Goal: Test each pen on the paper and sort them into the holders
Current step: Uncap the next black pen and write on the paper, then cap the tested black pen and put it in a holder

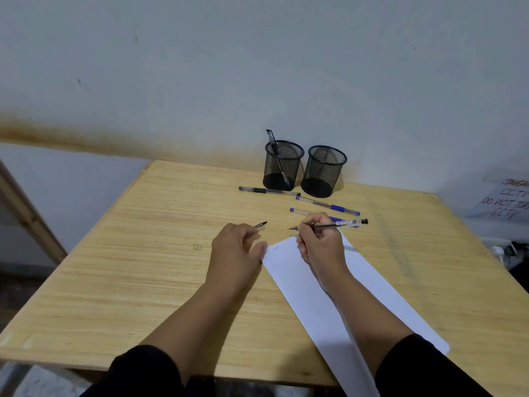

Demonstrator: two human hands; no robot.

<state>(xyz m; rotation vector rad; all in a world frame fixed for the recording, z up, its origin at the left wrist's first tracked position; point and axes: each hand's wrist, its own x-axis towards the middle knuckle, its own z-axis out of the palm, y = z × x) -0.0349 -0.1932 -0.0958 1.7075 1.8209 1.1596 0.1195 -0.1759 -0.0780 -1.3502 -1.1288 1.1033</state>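
Observation:
My right hand grips a black pen in writing pose, tip pointing left just past the far corner of the white paper. My left hand holds the pen cap between its fingers, thumb pressing the paper's left edge. A small scribble marks the paper's corner. Two black mesh holders stand at the back: the left holder contains one black pen, the right holder looks empty. On the table lie a black pen and two blue pens.
The wooden table meets a white wall at the back. A handwritten paper sign hangs at the far right. A wooden frame leans at the left, beyond the table's edge.

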